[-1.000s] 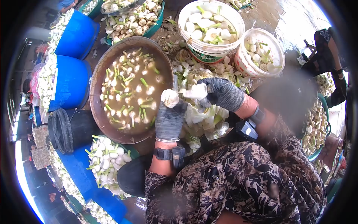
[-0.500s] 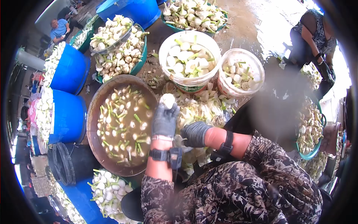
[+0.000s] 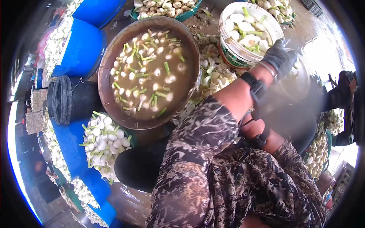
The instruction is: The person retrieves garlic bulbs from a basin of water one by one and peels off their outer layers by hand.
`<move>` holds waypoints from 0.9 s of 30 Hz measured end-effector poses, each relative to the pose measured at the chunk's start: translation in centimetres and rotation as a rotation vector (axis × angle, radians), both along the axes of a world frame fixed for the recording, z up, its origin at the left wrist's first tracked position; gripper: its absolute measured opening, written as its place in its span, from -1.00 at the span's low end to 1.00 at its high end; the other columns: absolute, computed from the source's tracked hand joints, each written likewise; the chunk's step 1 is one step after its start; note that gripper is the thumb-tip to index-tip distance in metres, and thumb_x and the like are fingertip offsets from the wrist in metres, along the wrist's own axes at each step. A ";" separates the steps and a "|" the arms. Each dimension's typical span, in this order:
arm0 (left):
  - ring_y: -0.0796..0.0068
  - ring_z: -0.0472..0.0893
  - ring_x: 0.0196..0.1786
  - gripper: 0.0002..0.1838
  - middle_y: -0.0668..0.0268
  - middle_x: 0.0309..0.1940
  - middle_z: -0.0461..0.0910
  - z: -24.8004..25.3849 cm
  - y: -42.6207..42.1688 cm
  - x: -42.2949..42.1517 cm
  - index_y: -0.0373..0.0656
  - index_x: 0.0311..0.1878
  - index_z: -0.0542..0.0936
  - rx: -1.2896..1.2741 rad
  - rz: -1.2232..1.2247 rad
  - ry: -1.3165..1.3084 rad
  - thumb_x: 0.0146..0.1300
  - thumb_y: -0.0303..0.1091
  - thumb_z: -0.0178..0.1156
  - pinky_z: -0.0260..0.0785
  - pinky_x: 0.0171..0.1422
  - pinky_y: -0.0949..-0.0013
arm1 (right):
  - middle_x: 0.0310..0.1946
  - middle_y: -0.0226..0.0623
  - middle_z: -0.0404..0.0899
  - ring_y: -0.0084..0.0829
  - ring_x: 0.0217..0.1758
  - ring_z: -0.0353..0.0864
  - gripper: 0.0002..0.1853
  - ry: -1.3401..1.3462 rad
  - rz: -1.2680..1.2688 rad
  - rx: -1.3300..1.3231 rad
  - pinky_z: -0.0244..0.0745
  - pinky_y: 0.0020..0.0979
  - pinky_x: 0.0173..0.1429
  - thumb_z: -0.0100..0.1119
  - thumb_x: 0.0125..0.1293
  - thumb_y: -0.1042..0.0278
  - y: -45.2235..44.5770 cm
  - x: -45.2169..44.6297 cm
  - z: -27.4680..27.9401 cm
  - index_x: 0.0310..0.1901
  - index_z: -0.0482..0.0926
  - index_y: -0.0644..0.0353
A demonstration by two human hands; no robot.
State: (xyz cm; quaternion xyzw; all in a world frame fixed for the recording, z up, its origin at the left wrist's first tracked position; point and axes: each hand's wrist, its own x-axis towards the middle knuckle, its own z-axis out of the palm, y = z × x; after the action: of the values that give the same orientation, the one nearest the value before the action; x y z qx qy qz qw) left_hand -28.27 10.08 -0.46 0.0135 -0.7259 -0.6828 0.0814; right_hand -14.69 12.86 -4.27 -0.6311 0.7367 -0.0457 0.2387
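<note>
My left hand (image 3: 280, 59), in a grey glove, reaches across over the rim of the small white bucket (image 3: 304, 72), beside the large white bucket (image 3: 237, 51). Its fingers are apart and no bulb shows in them. Peeled bulbs with green stems (image 3: 249, 30) fill the large bucket. The small bucket is partly covered by my hand and a blurred patch. My right forearm (image 3: 272, 140) lies below my left one, which hides the right hand's fingers. Garlic bulbs float in brown water in the round basin (image 3: 104, 79).
Blue tubs (image 3: 81, 47) and a black bucket (image 3: 85, 95) stand on the left. A pile of white bulbs (image 3: 104, 142) is below the basin. Peelings (image 3: 218, 78) lie between basin and buckets. Another person's dark-clothed part (image 3: 342, 91) shows at right.
My left hand has swung from beside the basin right to the buckets; the bulb it held is no longer visible. My right hand has become hidden under the left forearm. The view has shifted.
</note>
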 end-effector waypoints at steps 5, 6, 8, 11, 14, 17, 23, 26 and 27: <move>0.52 0.57 -0.39 -0.67 0.31 -0.28 0.52 -1.7 -13.8 11.3 -0.18 0.08 0.49 0.188 0.144 -0.448 0.41 -0.17 0.07 0.45 -0.43 0.47 | -0.29 -0.13 0.66 -0.05 -0.20 0.65 -0.69 -0.221 -0.164 0.091 0.51 -0.10 -0.04 0.15 0.24 0.06 2.2 0.5 -2.7 -0.18 0.63 0.12; 0.51 0.51 -0.47 -0.71 0.35 -0.38 0.47 -4.0 -17.5 13.5 -0.12 0.03 0.48 0.234 0.264 -0.606 0.39 -0.15 0.07 0.37 -0.49 0.43 | -0.23 -0.16 0.66 -0.06 -0.15 0.64 -0.69 -0.258 -0.223 0.199 0.51 -0.12 -0.01 0.18 0.23 0.08 1.6 0.2 1.0 -0.11 0.62 0.09; 0.49 0.38 -0.62 -0.78 0.43 -0.58 0.37 -9.0 -23.6 17.9 0.01 -0.06 0.46 0.226 0.448 -0.930 0.35 -0.12 0.07 0.22 -0.63 0.35 | -0.25 -0.13 0.65 -0.03 -0.15 0.63 -0.70 -0.267 -0.223 0.167 0.50 -0.11 -0.02 0.18 0.24 0.10 1.6 0.4 0.6 -0.13 0.62 0.12; 0.10 0.50 0.29 -0.25 -0.05 0.33 0.38 -12.4 -28.9 23.1 -0.06 0.45 0.26 -0.811 0.291 -1.276 0.25 0.07 0.13 0.28 0.39 0.21 | -0.26 -0.11 0.65 -0.01 -0.15 0.63 -0.71 -0.266 -0.206 0.155 0.50 -0.10 -0.03 0.18 0.24 0.11 1.1 0.6 0.3 -0.15 0.62 0.14; 0.09 0.36 0.41 -0.22 0.01 0.36 0.36 -13.5 -28.2 24.5 -0.06 0.44 0.27 -0.948 0.065 -1.373 0.21 0.08 0.19 0.20 0.47 0.18 | -0.26 -0.13 0.65 -0.03 -0.15 0.63 -0.70 -0.253 -0.198 0.186 0.50 -0.09 -0.03 0.18 0.25 0.10 0.5 0.8 0.1 -0.15 0.62 0.13; 0.07 0.40 0.38 -0.20 0.06 0.35 0.38 -15.0 -27.8 24.6 -0.05 0.45 0.26 -1.006 -0.012 -1.381 0.19 0.06 0.23 0.22 0.46 0.15 | -0.31 -0.06 0.66 0.00 -0.18 0.65 -0.67 -0.255 -0.208 0.177 0.53 -0.08 -0.05 0.13 0.24 0.04 0.2 1.0 -0.4 -0.25 0.61 0.18; 0.08 0.31 0.43 -0.32 0.04 0.38 0.32 -16.2 -26.6 27.2 -0.14 0.37 0.35 -1.064 -0.191 -1.319 0.24 -0.02 0.18 0.16 0.50 0.19 | -0.25 -0.13 0.65 -0.03 -0.14 0.63 -0.68 -0.236 -0.191 0.234 0.50 -0.09 -0.03 0.16 0.25 0.06 -0.2 1.2 -0.7 -0.18 0.62 0.14; 0.07 0.35 0.39 -0.42 0.02 0.35 0.37 -20.5 -28.0 29.3 -0.15 0.30 0.44 -0.897 -0.240 -1.282 0.26 -0.08 0.13 0.19 0.48 0.16 | -0.25 -0.13 0.65 -0.02 -0.14 0.63 -0.68 -0.247 -0.229 0.278 0.51 -0.08 -0.03 0.16 0.25 0.06 -0.2 1.4 0.0 -0.18 0.62 0.15; 0.06 0.43 0.33 -0.50 0.04 0.27 0.45 -22.6 -29.0 29.5 -0.16 0.19 0.55 -0.942 -0.361 -1.233 0.26 -0.09 0.10 0.25 0.43 0.14 | -0.25 -0.13 0.65 -0.02 -0.14 0.63 -0.69 -0.241 -0.213 0.242 0.51 -0.08 -0.03 0.16 0.25 0.06 0.0 1.5 -0.1 -0.18 0.62 0.14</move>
State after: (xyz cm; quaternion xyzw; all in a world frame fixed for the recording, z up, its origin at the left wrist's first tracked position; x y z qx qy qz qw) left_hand 1.27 -18.96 -23.09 0.2355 -0.8435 -0.1761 -0.4496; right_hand -13.14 12.87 -4.33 -0.5065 0.7653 -0.0570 0.3931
